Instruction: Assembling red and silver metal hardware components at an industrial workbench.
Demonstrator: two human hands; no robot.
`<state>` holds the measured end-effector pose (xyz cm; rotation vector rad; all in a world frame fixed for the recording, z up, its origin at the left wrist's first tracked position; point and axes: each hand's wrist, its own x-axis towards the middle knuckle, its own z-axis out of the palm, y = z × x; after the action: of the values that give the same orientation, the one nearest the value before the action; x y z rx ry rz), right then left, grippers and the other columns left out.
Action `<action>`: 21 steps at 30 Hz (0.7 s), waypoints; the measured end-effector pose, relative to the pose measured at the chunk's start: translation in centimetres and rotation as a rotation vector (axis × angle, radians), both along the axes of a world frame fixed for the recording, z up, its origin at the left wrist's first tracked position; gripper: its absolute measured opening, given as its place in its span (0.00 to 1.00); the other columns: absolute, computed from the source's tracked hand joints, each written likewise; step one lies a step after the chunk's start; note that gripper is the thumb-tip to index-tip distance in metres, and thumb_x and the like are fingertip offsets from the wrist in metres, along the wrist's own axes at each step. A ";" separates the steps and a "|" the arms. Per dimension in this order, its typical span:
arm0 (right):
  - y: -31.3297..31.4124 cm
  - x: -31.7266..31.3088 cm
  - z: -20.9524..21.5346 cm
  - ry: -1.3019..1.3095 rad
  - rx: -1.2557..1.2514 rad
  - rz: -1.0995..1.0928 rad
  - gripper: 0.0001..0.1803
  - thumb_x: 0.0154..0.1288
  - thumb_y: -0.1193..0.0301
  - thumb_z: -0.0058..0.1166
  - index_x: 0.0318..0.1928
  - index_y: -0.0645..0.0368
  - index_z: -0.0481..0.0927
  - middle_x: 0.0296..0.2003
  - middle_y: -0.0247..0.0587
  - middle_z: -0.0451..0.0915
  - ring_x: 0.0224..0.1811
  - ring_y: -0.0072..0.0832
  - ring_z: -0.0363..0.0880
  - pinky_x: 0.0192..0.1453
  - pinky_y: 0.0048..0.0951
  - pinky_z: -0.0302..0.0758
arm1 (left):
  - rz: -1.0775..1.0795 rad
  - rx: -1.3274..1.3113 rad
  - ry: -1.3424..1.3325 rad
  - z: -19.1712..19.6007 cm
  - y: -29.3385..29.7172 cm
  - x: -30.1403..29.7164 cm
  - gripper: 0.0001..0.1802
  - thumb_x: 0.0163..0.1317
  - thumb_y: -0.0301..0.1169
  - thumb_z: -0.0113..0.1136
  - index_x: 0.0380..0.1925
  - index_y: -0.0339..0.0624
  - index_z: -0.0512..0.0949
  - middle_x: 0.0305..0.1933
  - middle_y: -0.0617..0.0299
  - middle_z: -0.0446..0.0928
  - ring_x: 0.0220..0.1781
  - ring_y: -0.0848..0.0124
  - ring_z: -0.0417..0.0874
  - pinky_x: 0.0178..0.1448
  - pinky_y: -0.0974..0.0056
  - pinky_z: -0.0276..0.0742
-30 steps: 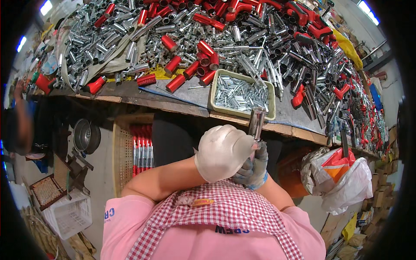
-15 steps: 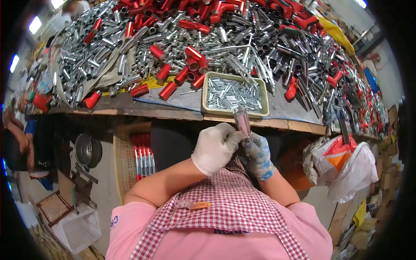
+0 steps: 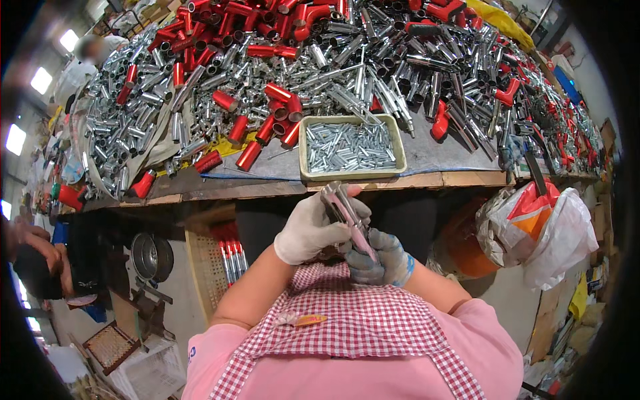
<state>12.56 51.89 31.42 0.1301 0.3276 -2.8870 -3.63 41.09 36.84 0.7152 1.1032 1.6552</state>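
Observation:
A shiny chrome metal tube (image 3: pixel 351 219) is held in front of my chest, its wide mouth tilted up toward the bench and to the left. My left hand (image 3: pixel 308 230), in a white glove, closes around its upper part, with the thumb along the side. The lower end rests in the curled fingers of my right hand (image 3: pixel 385 261), gloved in white and blue; whether a second part sits there is hidden. Just beyond the hands, at the bench edge, stands a cream tray (image 3: pixel 353 175) filled with small silver metal pins (image 3: pixel 350 147).
Piles of chrome tubes (image 3: pixel 143 103) and red tubes (image 3: pixel 250 157) cover the bench. Its wooden edge (image 3: pixel 263 191) runs across in front of me. A crate (image 3: pixel 198 257) with red-and-silver pieces stands below left, and a white plastic bag (image 3: pixel 563 233) hangs at right. Another person's arm (image 3: pixel 47 250) shows far left.
Both hands have come slightly left and nearer my body. The tube has gone from nearly upright to a slant, and my left hand now wraps its upper part. The whole view has shifted slightly.

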 end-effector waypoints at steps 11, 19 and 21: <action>0.5 0.0 -0.2 0.124 0.028 -0.103 0.34 0.66 0.44 0.49 0.56 0.63 0.75 0.22 0.36 0.73 0.15 0.21 0.64 0.19 0.20 0.61 | 0.018 -0.230 0.050 2.6 1.5 1.1 0.29 0.57 0.28 0.64 0.56 0.26 0.67 0.48 0.49 0.80 0.48 0.65 0.83 0.54 0.63 0.79; 0.8 1.7 1.2 -0.082 0.154 -0.105 0.28 0.68 0.52 0.47 0.58 0.63 0.74 0.21 0.33 0.70 0.16 0.20 0.64 0.20 0.21 0.61 | -0.005 -0.289 0.084 1.5 3.4 0.4 0.28 0.59 0.32 0.65 0.54 0.27 0.67 0.47 0.48 0.80 0.46 0.64 0.84 0.51 0.63 0.80; 0.8 2.0 1.3 -0.109 0.141 -0.086 0.27 0.68 0.55 0.48 0.59 0.63 0.73 0.21 0.32 0.70 0.16 0.20 0.64 0.20 0.21 0.61 | -0.043 -0.175 -0.045 1.4 2.8 0.8 0.29 0.60 0.33 0.65 0.55 0.28 0.66 0.47 0.48 0.79 0.46 0.62 0.84 0.50 0.62 0.81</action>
<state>14.59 52.71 32.73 0.3331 0.5174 -2.9250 -2.84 43.86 38.24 0.5826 1.1762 1.5101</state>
